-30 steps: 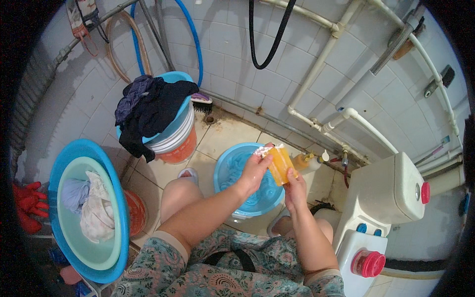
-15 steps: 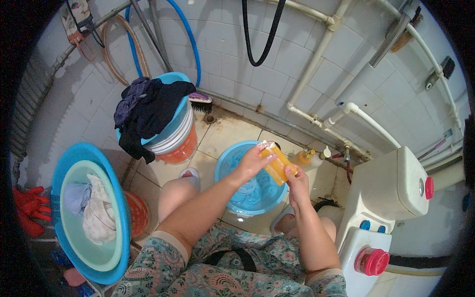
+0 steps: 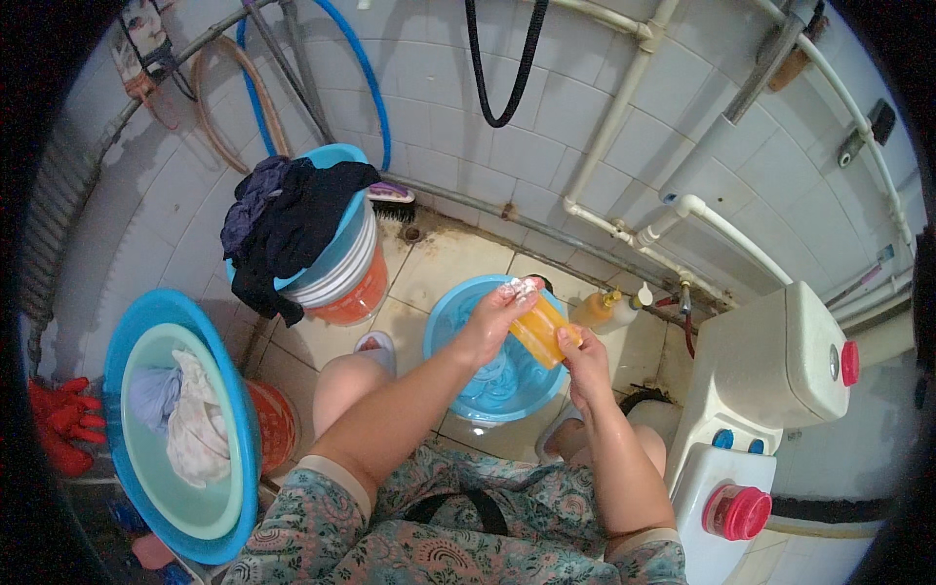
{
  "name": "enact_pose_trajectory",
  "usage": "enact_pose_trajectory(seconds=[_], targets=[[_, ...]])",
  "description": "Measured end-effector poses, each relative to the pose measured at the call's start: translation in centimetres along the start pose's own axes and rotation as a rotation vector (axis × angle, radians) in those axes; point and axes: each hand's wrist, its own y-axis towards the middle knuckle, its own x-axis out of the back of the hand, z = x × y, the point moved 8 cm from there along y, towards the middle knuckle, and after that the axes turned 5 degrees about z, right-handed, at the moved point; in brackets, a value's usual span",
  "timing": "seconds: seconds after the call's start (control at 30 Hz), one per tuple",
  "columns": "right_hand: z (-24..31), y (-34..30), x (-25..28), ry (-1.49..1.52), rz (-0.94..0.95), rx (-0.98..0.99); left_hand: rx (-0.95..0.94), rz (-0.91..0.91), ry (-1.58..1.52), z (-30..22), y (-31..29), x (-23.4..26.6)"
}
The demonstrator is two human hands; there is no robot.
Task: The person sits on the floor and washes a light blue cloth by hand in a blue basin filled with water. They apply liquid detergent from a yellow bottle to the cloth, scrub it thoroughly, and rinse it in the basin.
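Over the round blue plastic basin (image 3: 536, 395), the left hand (image 3: 490, 327) and right hand (image 3: 587, 368) clamp their fingers on opposite ends of a glossy yellow oblong bar (image 3: 536, 331) (neither is nearer), its long axis slanting from upper left to lower right.

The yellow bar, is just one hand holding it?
No, the left hand holds one end of the yellow bar and the right hand holds the other.
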Motion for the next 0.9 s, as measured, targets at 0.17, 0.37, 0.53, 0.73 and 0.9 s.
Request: enact_pose_trajectory(seconds=[0.17,0.37,0.53,0.73,0.9], targets=[[-1.8,-0.1,0.0,0.147,-0.012,-0.146,-0.017,-0.029,0.004,1.2,0.5,0.7],[-2.8,-0.2,-0.2,0.225,-0.022,-0.211,-0.028,-0.104,0.034,1.9,0.5,1.6],[-3.7,0.0,-0.3,0.259,-0.02,-0.239,-0.102,-0.212,0.337,1.6,0.2,2.4],[-4.2,0.1,0.3,0.271,-0.096,-0.293,-0.208,-0.282,0.801,0.6,-0.1,2.2],[-1.8,0.7,2.5,0.269,-0.219,-0.152,-0.272,-0.193,1.202,-1.9,-0.4,-0.4]])
